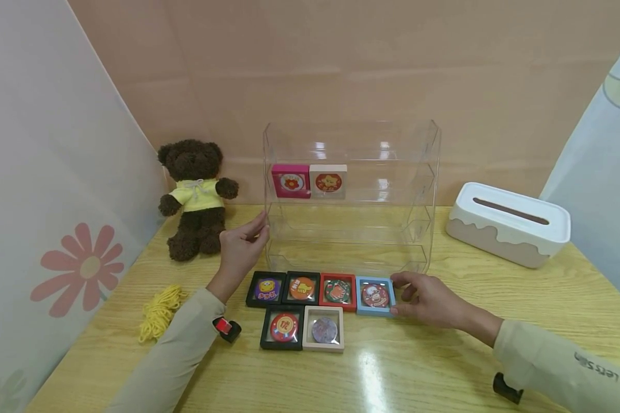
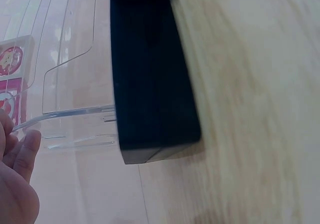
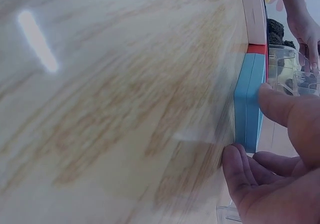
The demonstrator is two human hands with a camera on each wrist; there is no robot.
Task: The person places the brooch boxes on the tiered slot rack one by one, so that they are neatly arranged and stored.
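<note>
A clear tiered rack [image 1: 427, 189] stands on the table, and my left hand [image 1: 240, 252] pinches the edge of its left side panel. Two square-framed badges, one magenta [image 1: 291, 182] and one cream [image 1: 328, 182], sit side by side on a middle tier. Before the rack lies a row of framed badges, with a light-blue one [image 1: 375, 296] at its right end. My right hand [image 1: 429, 299] holds that blue frame at its right edge between thumb and fingers. In the right wrist view the blue frame [image 3: 248, 102] lies close against the tabletop.
Beside the blue frame come a red frame [image 1: 338, 291] and two black ones. A black frame [image 1: 282, 327] and a cream frame [image 1: 324, 328] lie nearer. Left are a brown teddy bear [image 1: 196, 198] and yellow yarn [image 1: 160, 312]; a tissue box [image 1: 506, 223] stands right.
</note>
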